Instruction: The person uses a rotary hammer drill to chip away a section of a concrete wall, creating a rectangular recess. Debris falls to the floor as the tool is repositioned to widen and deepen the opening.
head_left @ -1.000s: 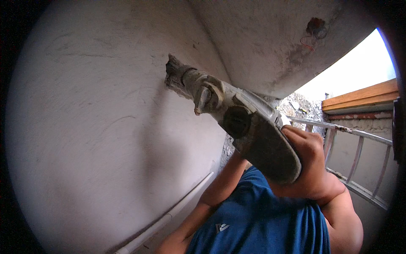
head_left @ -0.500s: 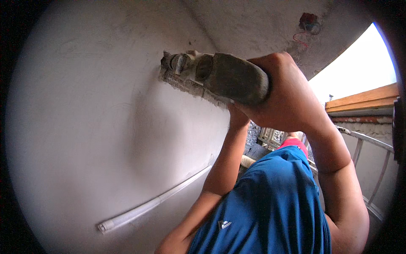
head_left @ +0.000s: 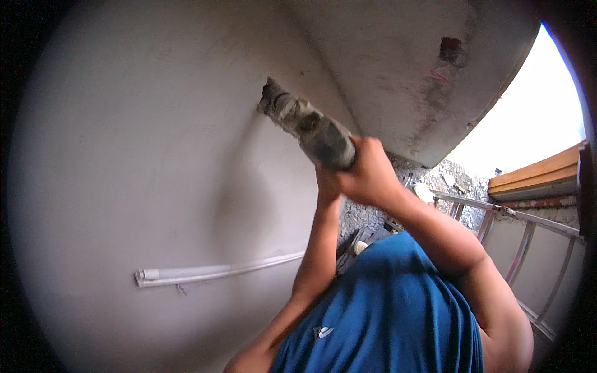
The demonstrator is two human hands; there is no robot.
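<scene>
Both my hands are closed on a plaster-caked hand tool point(head_left: 311, 127), grey and bulky, with a dark rounded near end; its exact kind does not show. My right hand point(head_left: 371, 174) wraps round the near end. Below it, my left hand point(head_left: 328, 185) is partly hidden behind the tool and the right hand. The tool slants up and left, its crusted far end at or close to the pale plastered wall point(head_left: 155, 174). Whether that end touches the wall I cannot tell.
A white tube light point(head_left: 217, 271) is fixed along the wall at lower left. On the adjoining wall is a reddish-brown electrical box point(head_left: 451, 50) with a wire. A metal ladder point(head_left: 528, 248) stands at right, below a wooden beam point(head_left: 535, 171). Rubble point(head_left: 367, 217) covers the ground below.
My hands and the tool have moved down and farther from my head, the tool tilting more steeply. My view has shifted, showing more of the ladder and rubble. Both hands keep their hold.
</scene>
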